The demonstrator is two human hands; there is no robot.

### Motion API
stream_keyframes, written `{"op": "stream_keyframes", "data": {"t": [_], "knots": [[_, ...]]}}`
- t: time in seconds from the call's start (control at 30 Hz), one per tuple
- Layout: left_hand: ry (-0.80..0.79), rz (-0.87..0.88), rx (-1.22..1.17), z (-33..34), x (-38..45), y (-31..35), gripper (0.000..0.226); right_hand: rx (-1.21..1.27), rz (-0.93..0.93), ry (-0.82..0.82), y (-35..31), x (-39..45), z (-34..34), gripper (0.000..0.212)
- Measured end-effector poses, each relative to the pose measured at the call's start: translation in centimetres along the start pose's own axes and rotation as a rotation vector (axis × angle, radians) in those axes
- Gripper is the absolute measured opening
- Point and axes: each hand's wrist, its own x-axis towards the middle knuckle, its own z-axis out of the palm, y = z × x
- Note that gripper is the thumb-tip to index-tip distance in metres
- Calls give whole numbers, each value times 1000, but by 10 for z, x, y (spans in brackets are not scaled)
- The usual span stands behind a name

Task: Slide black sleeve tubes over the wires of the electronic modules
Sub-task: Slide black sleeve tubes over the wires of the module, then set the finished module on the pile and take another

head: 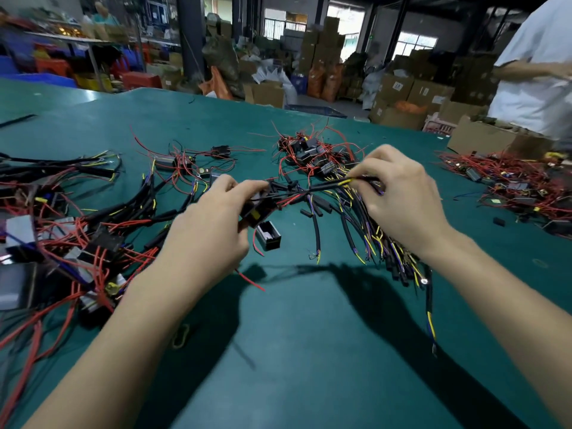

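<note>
We find no text we can read; a cardboard box [397,87] at the upper right of the frame bears a white label with dark marks, too blurred to make out; papers on the far wall are likewise illegible.

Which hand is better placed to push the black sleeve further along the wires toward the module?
The right hand. It already pinches the black sleeve at its far end, while the left hand holds the module steady, so the right can probably slide it inward.
</note>
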Motion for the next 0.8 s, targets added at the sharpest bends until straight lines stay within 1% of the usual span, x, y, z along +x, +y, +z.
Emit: {"op": "stream_keyframes", "data": {"t": [0.1, 0.17, 0.27, 0.37, 0.43, 0.53, 0.6, 0.67, 0.73, 0.8], "knots": [[24, 12, 322, -29, -3, -7, 70, 60, -67, -54, -18, 24, 17, 9], [-7, 14, 507, -51, -10, -15, 70, 102, -150, -104, -37, 36, 36, 11], [-93, 7, 668, -76, -21, -35, 67, 179, -263, -160, -73, 45, 64, 13], [-236, -33, 727, -89, -31, -57, 62, 230, -357, -227, -104, 49, 88, 13], [-289, -59, 737, -95, -36, -68, 59, 241, -404, -272, -119, 50, 100, 15], [-292, -44, 751, -104, -38, -78, 51, 246, -422, -316, -131, 53, 113, 17], [-286, -85, 751, -107, -37, -80, 46, 253, -421, -344, -135, 56, 118, 17], [-283, -109, 773, -104, -39, -76, 48, 285, -411, -375, -141, 58, 123, 16], [-274, -48, 810, -98, -44, -67, 53, 327, -394, -380, -147, 56, 127, 15], [-249, 40, 796, -87, -47, -55, 54, 358, -409, -387, -155, 53, 131, 15]]}}
